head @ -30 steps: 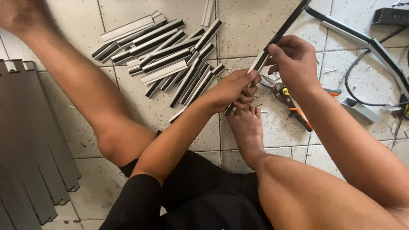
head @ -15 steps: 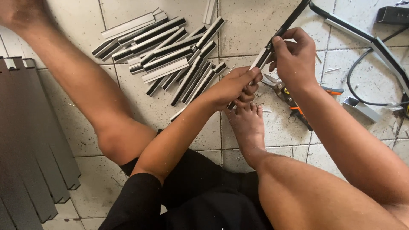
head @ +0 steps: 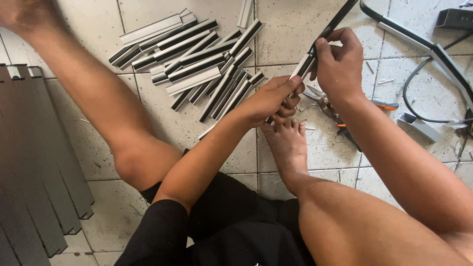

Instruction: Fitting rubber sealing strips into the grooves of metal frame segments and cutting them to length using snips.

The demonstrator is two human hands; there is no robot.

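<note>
A short aluminium channel piece (head: 301,69) with a black rubber strip (head: 331,27) partly fed into it is pinched at both ends between the left hand (head: 270,101) and right hand (head: 339,66), above a tiled floor (head: 295,29) where a pile of finished pieces (head: 197,64) suggests the work is well advanced.

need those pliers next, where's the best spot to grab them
Probably by the orange-tipped handles, coming from the right. They lie flat on the tile pointing right and uncovered, while the jaw end is tucked under the right hand.
</note>
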